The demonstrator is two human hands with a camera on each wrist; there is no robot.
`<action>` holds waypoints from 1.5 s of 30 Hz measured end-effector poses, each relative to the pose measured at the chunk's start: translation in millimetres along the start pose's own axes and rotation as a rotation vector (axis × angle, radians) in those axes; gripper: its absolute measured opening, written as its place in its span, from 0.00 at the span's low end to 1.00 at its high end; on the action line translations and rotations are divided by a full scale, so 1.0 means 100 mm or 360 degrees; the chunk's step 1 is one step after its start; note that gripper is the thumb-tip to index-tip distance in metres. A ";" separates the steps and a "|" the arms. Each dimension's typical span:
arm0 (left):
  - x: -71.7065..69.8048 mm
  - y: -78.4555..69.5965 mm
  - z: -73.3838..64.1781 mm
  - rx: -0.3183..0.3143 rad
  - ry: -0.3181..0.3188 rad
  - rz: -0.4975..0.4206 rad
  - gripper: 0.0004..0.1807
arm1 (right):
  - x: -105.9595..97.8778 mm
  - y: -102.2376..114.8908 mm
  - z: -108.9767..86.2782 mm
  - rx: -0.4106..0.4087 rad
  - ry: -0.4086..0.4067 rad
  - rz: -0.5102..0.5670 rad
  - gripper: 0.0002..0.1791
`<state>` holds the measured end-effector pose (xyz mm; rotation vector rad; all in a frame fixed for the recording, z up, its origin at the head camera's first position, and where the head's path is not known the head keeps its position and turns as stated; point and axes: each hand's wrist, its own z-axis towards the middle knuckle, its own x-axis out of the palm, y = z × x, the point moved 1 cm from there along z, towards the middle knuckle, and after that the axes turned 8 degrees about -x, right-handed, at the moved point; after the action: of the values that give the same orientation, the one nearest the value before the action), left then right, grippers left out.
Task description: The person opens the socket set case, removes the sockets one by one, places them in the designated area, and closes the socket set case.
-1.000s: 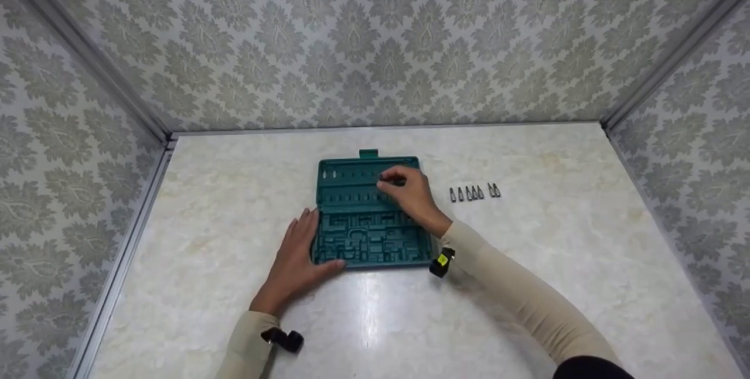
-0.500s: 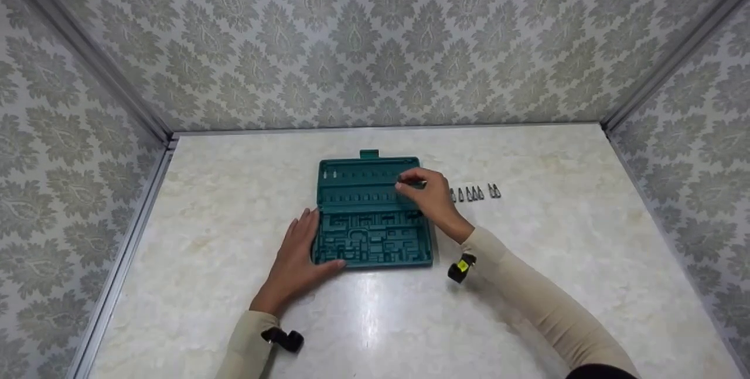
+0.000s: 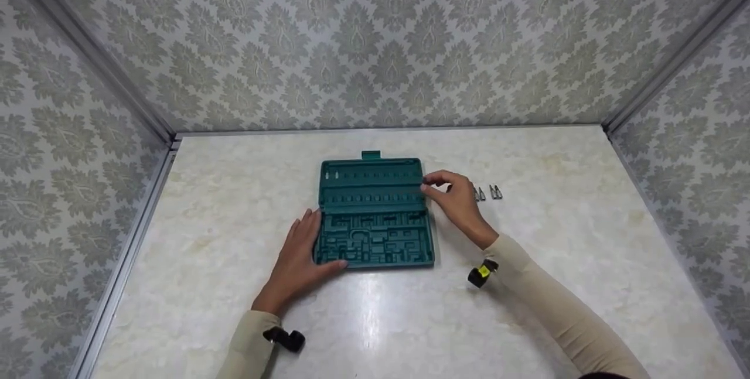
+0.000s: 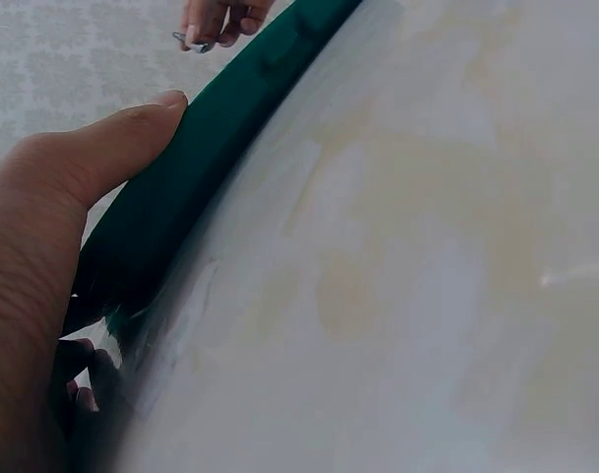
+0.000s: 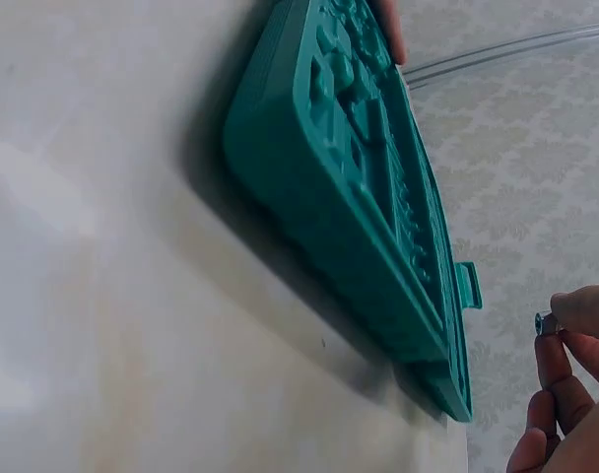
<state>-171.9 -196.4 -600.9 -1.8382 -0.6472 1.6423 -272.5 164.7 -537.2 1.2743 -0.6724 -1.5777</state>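
A green plastic bit case [image 3: 371,240] lies unfolded, its lid [image 3: 369,185] at the back and its moulded tray in front. Two light metal bits [image 3: 331,175] stand at the left of the lid's far row. My left hand [image 3: 297,260] rests at the case's front left corner, fingers along the side, thumb [image 4: 132,143] on the front rim. Just past the lid's right edge, my right hand [image 3: 460,200] pinches a small metal bit [image 5: 546,323] between thumb and fingertips; its tip is hidden. Behind that hand, several metal bits [image 3: 496,192] lie on the table.
The case's latch tab [image 3: 371,155] sticks out at the far edge. The pale marbled table [image 3: 375,314] ends at a patterned wall [image 3: 375,45] behind, with more walls left and right. Each wrist wears a black camera [image 3: 284,339].
My right hand has moved rightward from over the lid to just beyond its right edge, with the bit still pinched. It now covers some loose bits. My left hand stays put.
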 end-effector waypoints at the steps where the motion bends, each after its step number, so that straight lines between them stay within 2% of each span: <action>1: 0.00 0.00 0.00 0.0003 -0.0001 -0.0001 0.71 | -0.03 -0.01 0.00 0.0007 -0.0016 -0.0013 0.11; 10: 0.00 0.00 0.02 0.0017 -0.0009 -0.0006 0.71 | -0.26 -0.20 -0.08 0.0048 -0.0132 0.0000 0.11; 17: 0.00 0.00 0.01 0.0084 -0.0034 0.0014 0.70 | -0.44 -0.29 -0.12 0.0102 -0.0184 0.0011 0.13; 22: 0.00 0.01 0.00 0.0092 -0.0039 0.0011 0.70 | -0.58 -0.36 -0.13 0.0101 -0.0245 -0.0020 0.13; 39: 0.01 0.03 -0.01 0.0038 -0.0008 -0.0005 0.71 | -0.96 -0.73 -0.30 0.0266 -0.0430 -0.0133 0.13; 45: 0.01 0.02 0.00 0.0042 -0.0015 0.0010 0.71 | -1.07 -0.82 -0.35 0.0316 -0.0471 -0.0116 0.13</action>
<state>-171.7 -197.1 -602.6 -1.8165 -0.6216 1.6570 -267.7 298.8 -574.7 1.2297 -0.9988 -1.8155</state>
